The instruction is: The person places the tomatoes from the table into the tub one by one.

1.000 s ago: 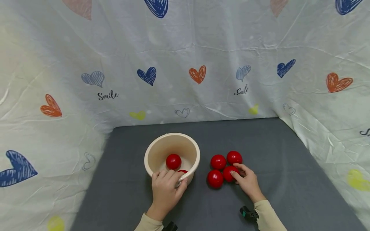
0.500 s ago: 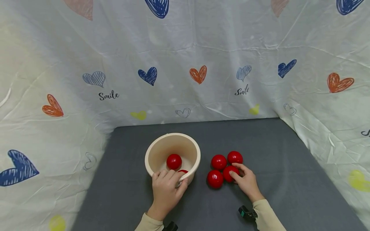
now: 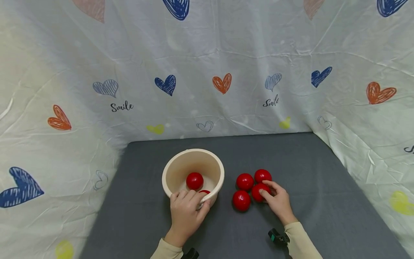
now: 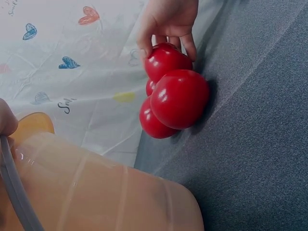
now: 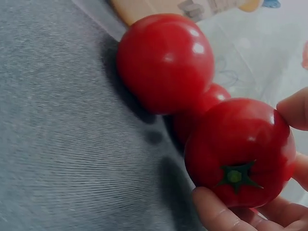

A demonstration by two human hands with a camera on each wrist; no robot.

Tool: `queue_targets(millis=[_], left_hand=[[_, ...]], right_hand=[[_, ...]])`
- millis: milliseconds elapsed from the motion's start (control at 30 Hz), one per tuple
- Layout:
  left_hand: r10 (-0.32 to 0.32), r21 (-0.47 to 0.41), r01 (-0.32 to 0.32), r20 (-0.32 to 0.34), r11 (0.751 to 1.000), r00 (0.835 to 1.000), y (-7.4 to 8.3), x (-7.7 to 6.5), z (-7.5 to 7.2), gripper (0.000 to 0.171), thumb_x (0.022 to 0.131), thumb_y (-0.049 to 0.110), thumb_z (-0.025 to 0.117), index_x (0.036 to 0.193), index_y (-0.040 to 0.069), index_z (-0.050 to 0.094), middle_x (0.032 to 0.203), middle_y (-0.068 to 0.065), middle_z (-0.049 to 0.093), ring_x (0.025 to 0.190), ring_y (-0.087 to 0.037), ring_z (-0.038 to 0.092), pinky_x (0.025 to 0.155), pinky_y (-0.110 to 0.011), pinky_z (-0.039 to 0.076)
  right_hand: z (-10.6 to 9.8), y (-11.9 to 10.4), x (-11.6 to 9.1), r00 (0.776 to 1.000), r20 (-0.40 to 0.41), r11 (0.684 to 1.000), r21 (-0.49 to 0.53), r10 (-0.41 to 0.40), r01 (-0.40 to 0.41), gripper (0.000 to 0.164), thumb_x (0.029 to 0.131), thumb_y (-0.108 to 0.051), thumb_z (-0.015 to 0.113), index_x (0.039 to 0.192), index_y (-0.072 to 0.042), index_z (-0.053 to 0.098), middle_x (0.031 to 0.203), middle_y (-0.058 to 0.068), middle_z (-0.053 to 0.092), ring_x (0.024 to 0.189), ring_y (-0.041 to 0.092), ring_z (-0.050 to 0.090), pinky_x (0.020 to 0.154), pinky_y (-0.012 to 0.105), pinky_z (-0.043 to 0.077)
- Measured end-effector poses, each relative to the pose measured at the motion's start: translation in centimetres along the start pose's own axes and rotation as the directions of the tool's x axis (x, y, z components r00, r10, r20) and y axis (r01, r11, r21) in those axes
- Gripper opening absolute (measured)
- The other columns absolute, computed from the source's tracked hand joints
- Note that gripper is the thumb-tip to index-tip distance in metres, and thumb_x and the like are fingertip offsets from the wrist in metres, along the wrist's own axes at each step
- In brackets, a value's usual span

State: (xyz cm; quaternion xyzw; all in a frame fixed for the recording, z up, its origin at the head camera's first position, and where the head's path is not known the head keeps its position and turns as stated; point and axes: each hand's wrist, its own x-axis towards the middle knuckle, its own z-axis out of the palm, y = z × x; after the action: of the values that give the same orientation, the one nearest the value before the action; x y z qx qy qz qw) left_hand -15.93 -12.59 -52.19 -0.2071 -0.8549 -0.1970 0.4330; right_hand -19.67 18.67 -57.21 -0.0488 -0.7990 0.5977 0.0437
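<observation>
My left hand grips the near rim of a cream bucket, thumb outside and fingers over the edge. Inside the bucket lies one red tomato, and a second tomato is mostly hidden behind the left hand. To the right, my right hand holds a tomato between thumb and fingers; its green star-shaped stem end faces the right wrist camera. Close beside it are three more tomatoes: one nearest the bucket's front, one behind that and one at the back.
A dark grey cloth covers the table. Behind and at both sides hangs a pale curtain printed with hearts. The bucket's grey handle hangs along its side in the left wrist view. A black wrist device sits at the right sleeve.
The right hand and its tomato have moved slightly to the right and upward in the head view. The front tomato has shifted a little. The left hand stays on the bucket rim.
</observation>
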Motion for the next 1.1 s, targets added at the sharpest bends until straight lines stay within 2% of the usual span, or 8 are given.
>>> queue_targets(millis=[133,300,500,667,833,933,1100], left_hand=[[0.000,-0.001,0.000,-0.003,1.000,1.000,0.0,0.1,0.0,0.024,0.090,0.036,0.060,0.088,0.018,0.076,0.075,-0.001,0.071,0.070,-0.022,0.058,0.077,-0.044,0.040],[0.003,0.000,-0.003,-0.011,1.000,1.000,0.1,0.2,-0.1,0.022,0.088,0.035,0.061,0.088,0.018,0.076,0.075,-0.001,0.072,0.070,-0.022,0.058,0.077,-0.043,0.039],[0.003,-0.001,-0.003,-0.014,1.000,1.000,0.1,0.2,-0.1,0.024,0.091,0.035,0.059,0.088,0.018,0.076,0.075,-0.001,0.072,0.070,-0.022,0.058,0.076,-0.045,0.040],[0.000,0.005,0.000,-0.005,1.000,1.000,0.1,0.1,-0.1,0.028,0.093,0.037,0.057,0.088,0.018,0.077,0.075,-0.001,0.072,0.070,-0.021,0.058,0.076,-0.045,0.039],[0.000,0.002,0.000,0.001,1.000,1.000,0.1,0.0,-0.1,0.024,0.090,0.035,0.060,0.089,0.018,0.077,0.075,-0.001,0.071,0.069,-0.021,0.057,0.076,-0.044,0.039],[0.006,0.001,-0.006,-0.009,1.000,1.000,0.2,0.1,0.0,0.024,0.089,0.036,0.061,0.088,0.018,0.076,0.075,-0.001,0.071,0.069,-0.022,0.057,0.075,-0.044,0.039],[0.015,0.002,-0.015,-0.032,1.000,0.999,0.1,0.2,0.0,0.024,0.089,0.035,0.060,0.087,0.018,0.076,0.074,-0.001,0.071,0.068,-0.022,0.057,0.074,-0.044,0.039]], right_hand=[[-0.3,-0.6,0.3,1.000,0.000,1.000,-0.009,-0.009,0.009,0.040,0.094,-0.014,0.069,0.133,-0.004,0.063,0.133,0.021,0.066,0.092,-0.001,0.067,0.073,0.024,0.061],[-0.6,-1.5,0.7,0.997,-0.019,0.997,-0.040,-0.070,0.069,0.038,0.092,-0.012,0.069,0.130,-0.004,0.065,0.130,0.020,0.067,0.096,0.007,0.068,0.072,0.023,0.060],[-0.9,-3.1,1.5,0.993,-0.018,0.992,-0.055,-0.118,0.117,0.038,0.092,-0.013,0.070,0.129,-0.004,0.066,0.130,0.019,0.067,0.097,0.008,0.066,0.072,0.019,0.058],[-1.1,-4.8,2.2,0.985,-0.014,0.983,-0.070,-0.171,0.169,0.037,0.094,-0.014,0.069,0.129,-0.005,0.066,0.130,0.018,0.067,0.107,0.025,0.067,0.079,0.017,0.055],[-1.2,-6.7,3.1,0.975,-0.015,0.969,-0.117,-0.221,0.218,0.036,0.095,-0.017,0.068,0.130,-0.009,0.067,0.132,0.015,0.068,0.117,0.030,0.066,0.094,0.028,0.053],[-1.2,-7.8,3.7,0.969,-0.010,0.961,-0.131,-0.248,0.245,0.036,0.095,-0.017,0.068,0.130,-0.009,0.067,0.133,0.014,0.067,0.118,0.029,0.065,0.097,0.038,0.053],[-0.9,-9.9,4.6,0.950,0.014,0.940,-0.138,-0.312,0.311,0.037,0.094,-0.017,0.069,0.131,-0.010,0.067,0.130,0.014,0.068,0.113,0.028,0.063,0.086,0.031,0.053]])
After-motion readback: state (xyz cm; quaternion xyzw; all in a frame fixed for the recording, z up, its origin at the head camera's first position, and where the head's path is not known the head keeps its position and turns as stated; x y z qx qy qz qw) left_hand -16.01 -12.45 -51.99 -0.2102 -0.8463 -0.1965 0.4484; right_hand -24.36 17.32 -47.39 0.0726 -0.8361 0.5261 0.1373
